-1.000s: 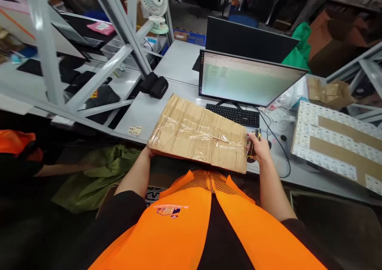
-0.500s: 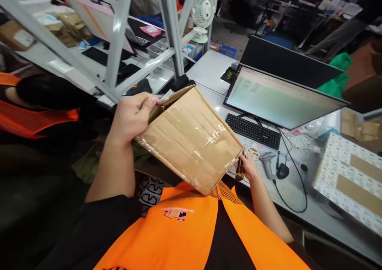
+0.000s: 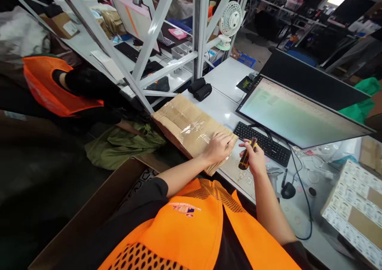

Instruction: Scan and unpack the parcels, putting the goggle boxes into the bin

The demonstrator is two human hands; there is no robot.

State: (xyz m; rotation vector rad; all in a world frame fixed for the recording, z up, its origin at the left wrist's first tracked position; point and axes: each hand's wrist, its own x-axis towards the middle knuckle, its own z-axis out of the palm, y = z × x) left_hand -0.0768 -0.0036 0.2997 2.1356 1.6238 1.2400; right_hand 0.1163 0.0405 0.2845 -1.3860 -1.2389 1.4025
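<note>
A brown cardboard box [image 3: 186, 129], with shiny clear tape across its top, lies low and collapsed-looking on the desk's left edge. My left hand [image 3: 220, 146] rests palm down on its near right end, fingers laid on the cardboard rather than wrapped round it. Just right of the box, my right hand [image 3: 253, 154] grips a dark utility knife with yellow parts [image 3: 248, 154], held above the desk. Whether its blade is out, I cannot tell.
A keyboard [image 3: 262, 142] and monitor [image 3: 298, 111] stand beyond my right hand. Farther right are a scanner [image 3: 273, 174], a mouse [image 3: 288, 190] and a white patterned carton [image 3: 355, 210]. Metal framing [image 3: 198, 35] rises behind. A co-worker in an orange vest [image 3: 50, 83] bends at left, near an open carton [image 3: 89, 210].
The box has come down from in front of my chest onto the desk and looks flatter. My left hand has moved from its upper edge to its top. The knife stays in my right hand.
</note>
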